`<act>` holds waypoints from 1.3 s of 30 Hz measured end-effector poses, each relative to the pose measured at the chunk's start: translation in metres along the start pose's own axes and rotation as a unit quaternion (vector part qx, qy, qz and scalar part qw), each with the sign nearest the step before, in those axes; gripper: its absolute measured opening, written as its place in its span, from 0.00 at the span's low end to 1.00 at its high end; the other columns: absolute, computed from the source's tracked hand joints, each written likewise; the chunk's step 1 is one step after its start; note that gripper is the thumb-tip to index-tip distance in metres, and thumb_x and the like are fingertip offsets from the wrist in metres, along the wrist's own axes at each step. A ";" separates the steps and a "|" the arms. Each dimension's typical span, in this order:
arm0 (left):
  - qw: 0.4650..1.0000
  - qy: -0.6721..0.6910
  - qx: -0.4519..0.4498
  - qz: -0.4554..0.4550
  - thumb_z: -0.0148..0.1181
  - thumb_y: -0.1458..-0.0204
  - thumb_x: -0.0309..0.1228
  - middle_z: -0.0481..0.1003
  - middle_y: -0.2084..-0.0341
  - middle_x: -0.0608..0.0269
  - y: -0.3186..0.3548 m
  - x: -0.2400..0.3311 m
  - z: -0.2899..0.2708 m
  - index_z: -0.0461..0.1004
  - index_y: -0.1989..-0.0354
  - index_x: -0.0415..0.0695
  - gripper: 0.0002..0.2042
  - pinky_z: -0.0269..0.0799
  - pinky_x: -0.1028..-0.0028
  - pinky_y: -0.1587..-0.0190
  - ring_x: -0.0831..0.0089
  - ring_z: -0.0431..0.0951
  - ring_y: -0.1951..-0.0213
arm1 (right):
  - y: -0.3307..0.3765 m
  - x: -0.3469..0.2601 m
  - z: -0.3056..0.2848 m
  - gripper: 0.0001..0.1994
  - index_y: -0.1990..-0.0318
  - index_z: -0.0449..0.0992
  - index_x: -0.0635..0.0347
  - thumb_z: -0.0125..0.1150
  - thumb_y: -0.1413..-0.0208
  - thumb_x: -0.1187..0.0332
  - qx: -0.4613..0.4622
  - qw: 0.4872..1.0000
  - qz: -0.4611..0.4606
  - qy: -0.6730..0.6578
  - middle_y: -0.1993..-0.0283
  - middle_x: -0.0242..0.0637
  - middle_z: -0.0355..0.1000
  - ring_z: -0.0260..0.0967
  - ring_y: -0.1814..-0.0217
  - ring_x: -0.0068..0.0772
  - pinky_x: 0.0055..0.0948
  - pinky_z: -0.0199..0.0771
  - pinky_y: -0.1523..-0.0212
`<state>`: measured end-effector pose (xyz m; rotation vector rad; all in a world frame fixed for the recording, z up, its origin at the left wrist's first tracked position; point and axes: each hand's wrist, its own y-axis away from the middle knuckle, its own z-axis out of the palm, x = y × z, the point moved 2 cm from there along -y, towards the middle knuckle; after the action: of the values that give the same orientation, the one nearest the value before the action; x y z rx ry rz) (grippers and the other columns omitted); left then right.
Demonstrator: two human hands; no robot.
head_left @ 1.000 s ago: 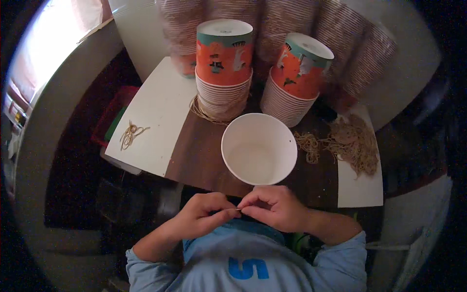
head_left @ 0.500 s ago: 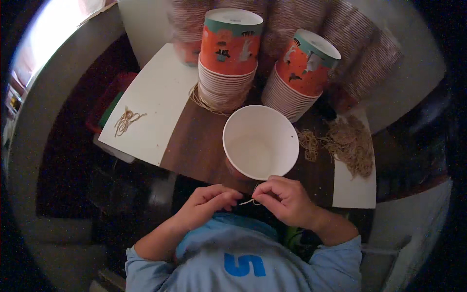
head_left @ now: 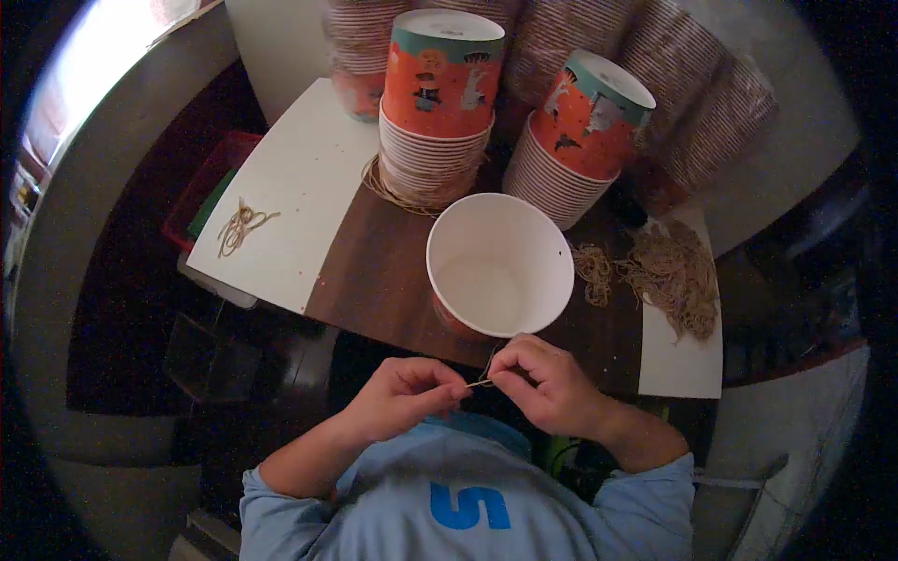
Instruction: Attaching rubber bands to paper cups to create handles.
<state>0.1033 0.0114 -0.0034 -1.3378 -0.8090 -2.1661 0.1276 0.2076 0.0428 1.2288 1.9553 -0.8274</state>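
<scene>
Pinching thin tan cord [head_left: 479,382] in fingertip grip of left hand [head_left: 409,396] and right hand [head_left: 543,383], at near side of white-lined paper bucket [head_left: 500,266], apparently to hold short length taut. With tangled twine heap [head_left: 678,280] on right of worktop [head_left: 374,285] (loose, probably for easy reach).

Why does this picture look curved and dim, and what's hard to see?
Head view: the fisheye bends the table; head view: bright patch upper left washes out, lower left sinks into shadow; head view: string between left hand and right hand is too thin to trace fully.
</scene>
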 end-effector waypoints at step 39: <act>0.596 -0.623 0.141 0.487 0.63 0.68 0.23 0.71 0.75 0.63 -0.011 0.064 0.015 0.73 0.69 0.40 0.13 0.63 0.71 0.75 0.70 0.71 0.75 | -0.049 -0.017 -0.034 0.06 0.71 0.72 0.61 0.58 0.51 0.68 -0.029 0.983 -0.175 0.049 0.75 0.42 0.66 0.67 0.75 0.44 0.40 0.68 0.73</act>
<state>0.0787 0.0244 0.0572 -2.2481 -0.4898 -0.0287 0.0806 0.2089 0.0834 0.9192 2.2990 -0.8860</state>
